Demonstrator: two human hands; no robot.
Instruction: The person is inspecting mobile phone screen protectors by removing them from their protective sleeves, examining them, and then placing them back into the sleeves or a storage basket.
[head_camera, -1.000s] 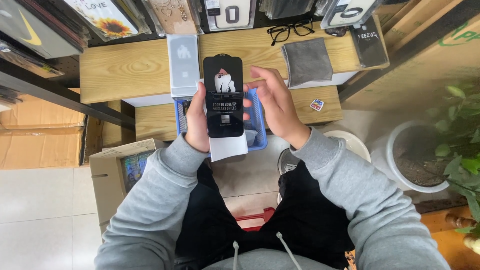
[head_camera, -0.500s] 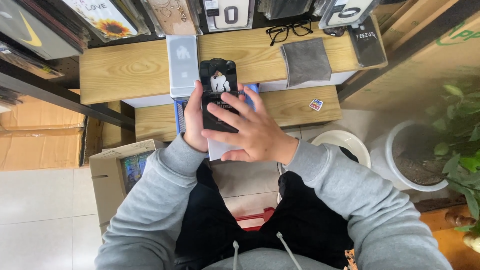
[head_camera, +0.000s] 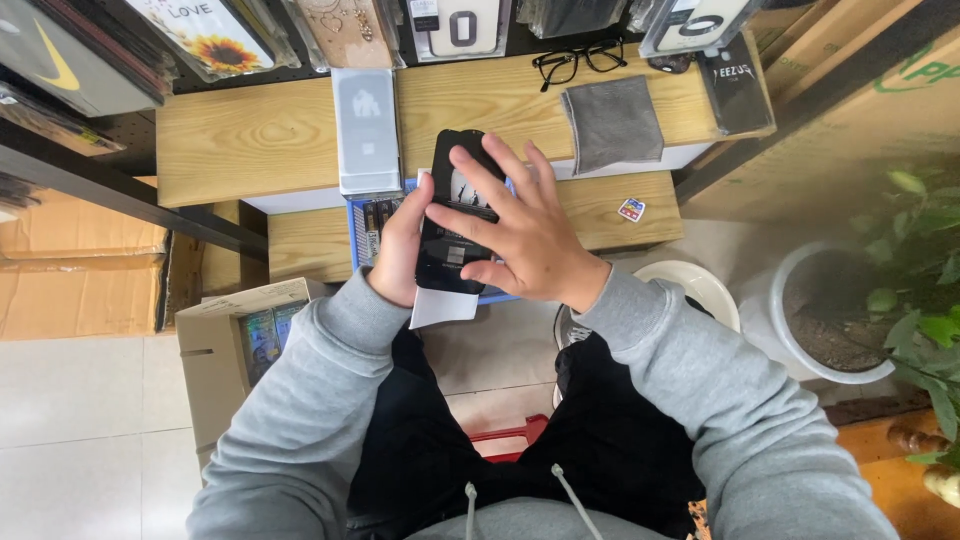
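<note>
Right hand (head_camera: 525, 235) covers most of the black flat package (head_camera: 455, 215), so its front print is largely hidden; only a small pale picture shows between the fingers. A white card or sleeve (head_camera: 443, 306) sticks out below the package; can't tell if it's attached or a separate piece. The blue bin (head_camera: 372, 222) behind the hands is mostly blocked, contents hard to make out.

Package sits between both hands, held above the lap in front of the lower wooden shelf (head_camera: 300, 240). Left hand (head_camera: 400, 250) grips its left edge from behind, fingers wrapped, thumb side hidden. Right hand lies flat on the front, fingers spread wide, fingertips reaching the top end.

Package: long, narrow, glossy black, rounded top, upright with a slight tilt.

Around: white flat box (head_camera: 366, 130) on the upper wooden shelf, grey cloth (head_camera: 612, 122) and black glasses (head_camera: 580, 60) to the right, small sticker (head_camera: 631, 209) on the lower shelf. Cardboard box (head_camera: 225, 350) at left of the knees, white plant pot (head_camera: 815, 315) at right, plant cut off by the frame edge.
</note>
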